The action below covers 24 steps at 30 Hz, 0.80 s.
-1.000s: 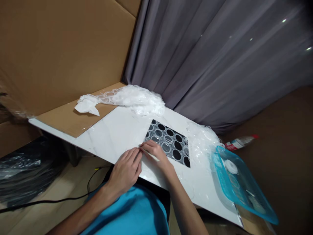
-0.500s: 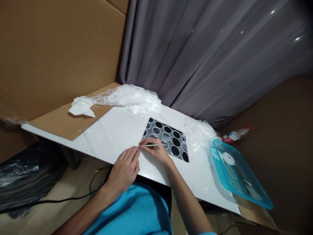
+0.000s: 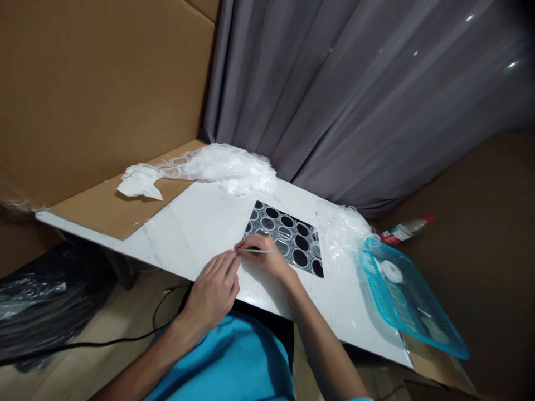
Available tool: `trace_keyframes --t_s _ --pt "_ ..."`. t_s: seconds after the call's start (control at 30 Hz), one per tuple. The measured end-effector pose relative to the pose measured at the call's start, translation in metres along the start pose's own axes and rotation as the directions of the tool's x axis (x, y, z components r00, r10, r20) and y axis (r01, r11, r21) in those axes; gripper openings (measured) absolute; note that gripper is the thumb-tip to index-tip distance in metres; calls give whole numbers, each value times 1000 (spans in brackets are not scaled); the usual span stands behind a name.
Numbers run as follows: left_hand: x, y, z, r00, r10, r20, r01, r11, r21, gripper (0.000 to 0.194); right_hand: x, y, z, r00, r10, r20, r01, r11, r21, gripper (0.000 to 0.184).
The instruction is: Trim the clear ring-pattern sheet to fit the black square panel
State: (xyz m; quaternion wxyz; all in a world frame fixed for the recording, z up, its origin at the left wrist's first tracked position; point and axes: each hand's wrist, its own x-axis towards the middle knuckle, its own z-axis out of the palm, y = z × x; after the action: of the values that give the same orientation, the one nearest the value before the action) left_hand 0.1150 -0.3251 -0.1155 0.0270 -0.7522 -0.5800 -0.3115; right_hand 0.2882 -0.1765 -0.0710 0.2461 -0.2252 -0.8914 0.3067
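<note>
My right hand (image 3: 267,256) pinches a thin, pale stick-like tool (image 3: 257,250), held nearly level, its other end towards the right. Its exact kind is too small to make out. My left hand (image 3: 215,287) lies palm down at the front of the white table (image 3: 179,228), fingers stretched out side by side, their tips close to the right fingertips. Anything small under those fingertips is hidden. Just beyond my right hand lies a black sheet (image 3: 301,242) patterned with pale rings, some of them cut-out-looking dark ovals; the hand covers its near left corner.
A heap of clear ring-cut film (image 3: 234,170) lies at the back, with crumpled white tissue (image 3: 140,182) on cardboard (image 3: 112,214) to the left. More film scraps (image 3: 345,231) lie right, beside a blue basket (image 3: 382,295) and a plastic bottle (image 3: 403,231). A grey curtain (image 3: 334,100) hangs behind.
My right hand has turned slightly, and the tool's far end has shifted a little to the left and down. My left hand stays almost where it was.
</note>
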Motion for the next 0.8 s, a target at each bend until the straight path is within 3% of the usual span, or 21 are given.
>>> trace_keyframes --t_s 0.17,0.3,0.37,0.47,0.53,0.63,0.73,0.8 --pt "-1 -1 2 1000 -6 -3 6 1000 11 48 0 0 4 963 -209 168 256 905 -340 12" --pt "-1 -1 2 1000 -14 13 14 1000 6 51 0 5 11 946 -274 174 324 838 -439 12" --pt "-1 -1 2 1000 -12 14 12 1000 -4 50 4 9 12 958 -268 105 287 869 -403 13" --pt "-1 -2 1 1000 -7 3 7 1000 -25 49 17 20 4 971 -134 -197 88 969 -229 14" --pt "-2 -3 2 1000 -1 5 1 1000 -30 49 27 32 -10 907 0 -421 -54 992 -118 15" --pt "-2 -5 3 1000 11 19 -11 1000 -9 49 32 52 -43 740 122 -661 -214 975 -60 28" --pt "-4 -8 3 999 36 27 -37 999 19 49 5 65 -89 560 184 -808 -345 938 -25 37" --pt "-5 -10 1 998 60 28 -61 998 29 50 -30 66 -122 491 186 -851 -407 913 -36 36"
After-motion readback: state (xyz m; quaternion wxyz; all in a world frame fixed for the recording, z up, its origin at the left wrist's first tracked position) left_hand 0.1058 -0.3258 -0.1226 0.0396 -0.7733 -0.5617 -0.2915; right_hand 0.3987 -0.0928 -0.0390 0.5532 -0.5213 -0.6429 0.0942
